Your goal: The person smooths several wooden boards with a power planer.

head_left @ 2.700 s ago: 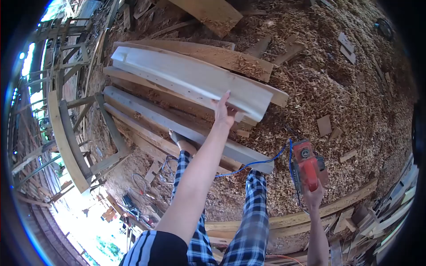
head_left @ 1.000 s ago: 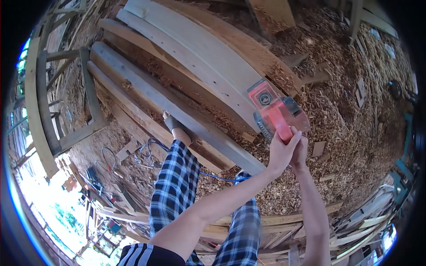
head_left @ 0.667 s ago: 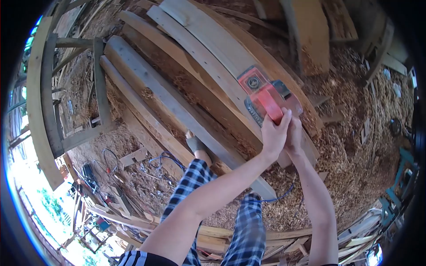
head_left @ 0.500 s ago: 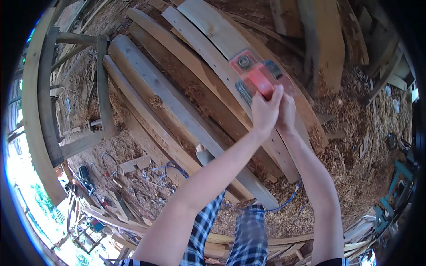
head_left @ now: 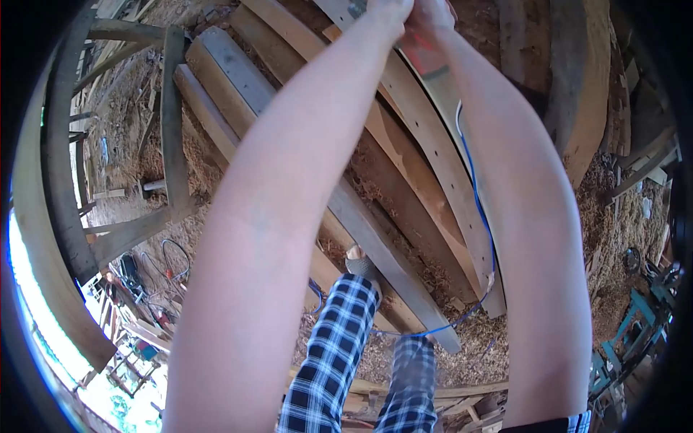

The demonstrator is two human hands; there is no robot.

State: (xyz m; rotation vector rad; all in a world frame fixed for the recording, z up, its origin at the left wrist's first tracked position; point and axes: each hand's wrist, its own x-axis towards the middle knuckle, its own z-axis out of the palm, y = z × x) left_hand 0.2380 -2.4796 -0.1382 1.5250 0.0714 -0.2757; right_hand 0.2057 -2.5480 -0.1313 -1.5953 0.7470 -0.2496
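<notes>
Reaching far forward, both arms are stretched to the top edge of the view, where the left hand (head_left: 386, 9) and right hand (head_left: 432, 11) are clasped together on the red electric planer (head_left: 426, 54). Only a red sliver of it is seen, resting on the pale curved plank (head_left: 440, 137). A blue power cord (head_left: 482, 216) is trailed down toward the wood shavings (head_left: 469, 339).
</notes>
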